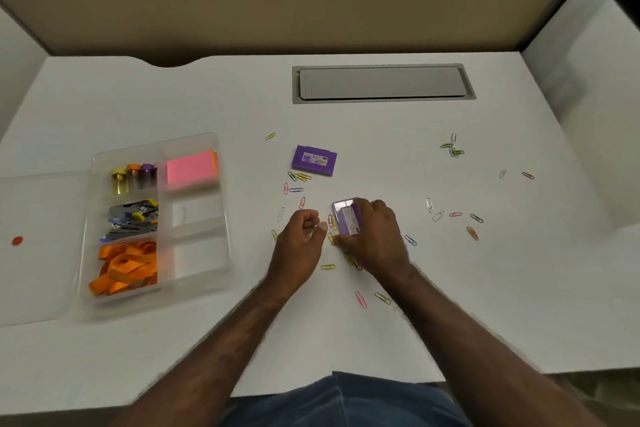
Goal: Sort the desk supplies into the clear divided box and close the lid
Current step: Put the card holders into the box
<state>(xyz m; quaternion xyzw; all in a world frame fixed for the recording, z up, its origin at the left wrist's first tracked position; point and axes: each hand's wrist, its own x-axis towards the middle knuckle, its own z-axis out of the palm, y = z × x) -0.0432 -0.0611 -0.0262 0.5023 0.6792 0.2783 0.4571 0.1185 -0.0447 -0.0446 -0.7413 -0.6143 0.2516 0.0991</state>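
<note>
— Where do we stand with our right hand?

— Our grip there is curled round a small purple case, tilted up off the table, its pale label facing us. Loose paper clips lie just beside and under that hand.

— And our left hand?

— Fingers curled in toward the thumb, just left of the case. We cannot tell whether that grip pinches a clip or holds nothing.

— The divided box?

— The clear divided box sits well to our left on the table, its lid lying open flat on its far-left side. We see three small capped tubes in the top-left compartment, dark clips below them, orange bands at the bottom left, and a pink pad top right. The two lower right compartments look pale; we cannot make out any contents.

— Anything else out?

— A second purple case lies flat beyond our hands, and more clips are scattered to our right. A red dot shows near the lid.
</note>
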